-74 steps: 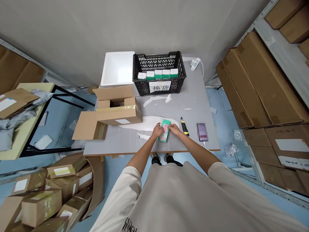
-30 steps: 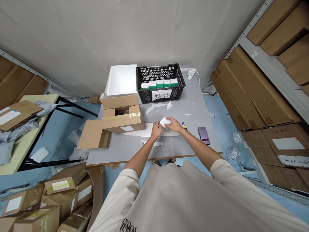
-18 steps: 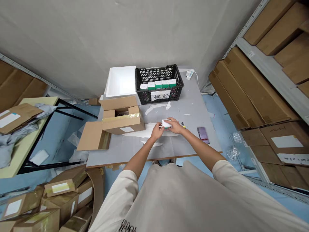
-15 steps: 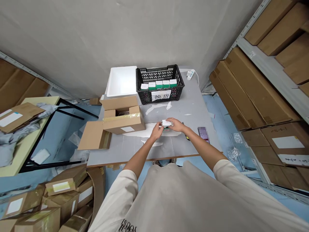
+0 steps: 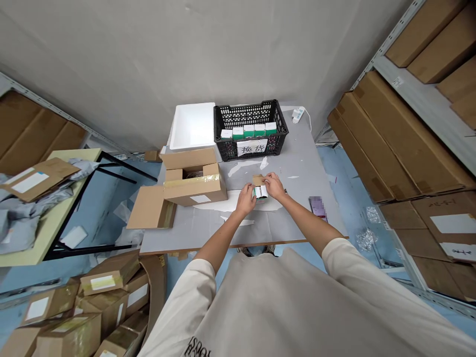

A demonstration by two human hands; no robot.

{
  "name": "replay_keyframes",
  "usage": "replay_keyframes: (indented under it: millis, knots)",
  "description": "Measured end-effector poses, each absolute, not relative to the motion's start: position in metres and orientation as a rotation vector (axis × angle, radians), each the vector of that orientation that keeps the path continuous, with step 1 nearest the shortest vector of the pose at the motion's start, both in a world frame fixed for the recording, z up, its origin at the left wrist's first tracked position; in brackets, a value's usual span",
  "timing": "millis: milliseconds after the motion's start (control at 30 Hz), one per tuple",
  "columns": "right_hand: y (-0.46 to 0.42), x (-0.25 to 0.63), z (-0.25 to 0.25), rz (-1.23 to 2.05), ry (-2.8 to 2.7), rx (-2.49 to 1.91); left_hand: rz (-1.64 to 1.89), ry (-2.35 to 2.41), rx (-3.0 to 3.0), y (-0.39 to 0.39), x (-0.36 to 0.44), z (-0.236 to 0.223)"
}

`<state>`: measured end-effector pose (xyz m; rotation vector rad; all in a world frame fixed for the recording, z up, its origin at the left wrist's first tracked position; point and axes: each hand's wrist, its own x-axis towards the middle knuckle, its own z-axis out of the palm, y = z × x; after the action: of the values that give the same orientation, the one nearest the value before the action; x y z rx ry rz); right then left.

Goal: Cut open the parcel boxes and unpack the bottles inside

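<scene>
A small white-and-green box (image 5: 262, 192) stands at the middle of the table with its brown inner flap (image 5: 257, 180) raised. My left hand (image 5: 246, 199) is closed on the box's left side. At the upper right of the box, my right hand (image 5: 273, 187) pinches the raised flap with its fingertips. White contents show in the opening, too small to name. Beneath the box lies white paper (image 5: 232, 199). Just left of my hands sits an open cardboard carton (image 5: 196, 191).
A black crate (image 5: 245, 150) holds several green-and-white boxes at the table's back, beside a white foam box (image 5: 193, 128). A purple packet (image 5: 317, 206) and a power strip (image 5: 297, 115) lie on the right. Taped cartons (image 5: 74, 329) crowd the floor at left; shelving stands right.
The small box's top now stands open, with the brown flap lifted and the inside showing. My right hand has moved slightly up onto the flap. The whole view has shifted a little.
</scene>
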<state>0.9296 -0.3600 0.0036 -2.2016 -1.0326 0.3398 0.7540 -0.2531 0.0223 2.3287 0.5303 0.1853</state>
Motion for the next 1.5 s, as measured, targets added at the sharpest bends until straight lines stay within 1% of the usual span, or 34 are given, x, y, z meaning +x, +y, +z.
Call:
replay_keyframes:
  millis: [167, 333, 500, 567, 733, 833, 933, 1067, 1200, 1333, 1500]
  knots:
    - [-0.367, 0.917, 0.006, 0.455, -1.228, -2.267, 0.13, 0.393, 2.357, -0.252, 0.758, 0.027]
    - [-0.369, 0.911, 0.018, 0.458, -1.179, -2.331, 0.079, 0.469, 2.436, -0.255, 0.766, 0.029]
    - [-0.376, 0.921, 0.022, 0.581, -1.09, -2.217, 0.065, 0.455, 2.486, -0.253, 0.771, 0.029]
    - [-0.381, 0.924, 0.019, 0.548, -1.102, -2.195, 0.064, 0.442, 2.516, -0.252, 0.771, 0.029]
    - [-0.385, 0.925, 0.013, 0.341, -1.168, -2.234, 0.054, 0.446, 2.576, -0.252, 0.772, 0.029]
    - [-0.381, 0.921, 0.015, 0.386, -1.246, -2.189, 0.058, 0.475, 2.606, -0.253, 0.777, 0.032]
    - [-0.379, 0.917, 0.018, 0.441, -1.305, -2.145, -0.016, 0.517, 2.613, -0.254, 0.783, 0.036]
    - [-0.378, 0.912, 0.023, 0.421, -1.319, -2.23, -0.046, 0.55, 2.561, -0.25, 0.785, 0.041]
    - [-0.377, 0.909, 0.032, 0.441, -1.363, -2.343, -0.034, 0.429, 2.478, -0.238, 0.773, 0.04]
    - [-0.372, 0.899, 0.042, 0.456, -1.406, -2.467, 0.004, 0.312, 2.448, -0.233, 0.759, 0.032]
    - [-0.36, 0.888, 0.054, 0.507, -1.427, -2.628, -0.019, 0.372, 2.417, -0.238, 0.752, 0.019]
